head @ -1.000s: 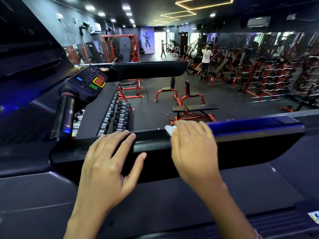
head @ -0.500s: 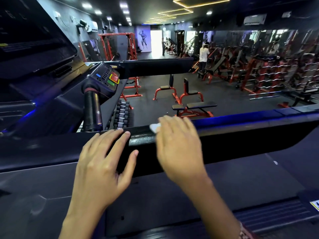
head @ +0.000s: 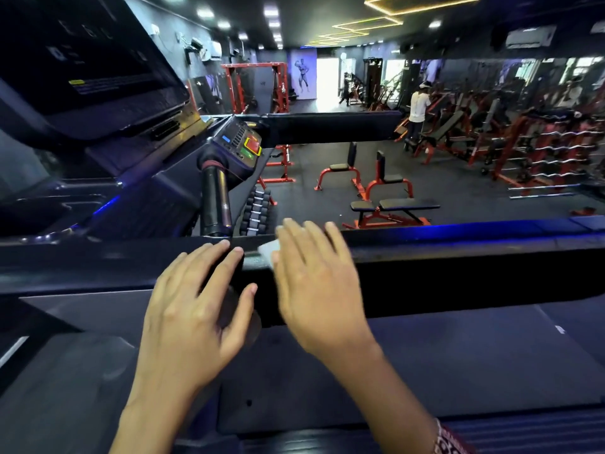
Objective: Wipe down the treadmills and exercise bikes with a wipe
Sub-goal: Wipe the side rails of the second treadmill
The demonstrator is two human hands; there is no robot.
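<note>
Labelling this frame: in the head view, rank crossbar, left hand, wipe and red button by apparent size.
Largest first: crossbar, left hand, wipe, red button. Wipe mostly hidden under right hand, so wipe versus button is unsure.

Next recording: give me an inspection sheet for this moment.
Surface: black treadmill crossbar, with blue light reflected along it.
Job's things: white wipe on the crossbar, mostly under the right hand.
Clutter: nothing seen.
Hands: right hand flat, pressing the wipe; left hand flat on the crossbar beside it.
Cables: thin cord, blurred, by the upright grip.
Surroundings: keypad, red benches, person in white shirt far off.
</note>
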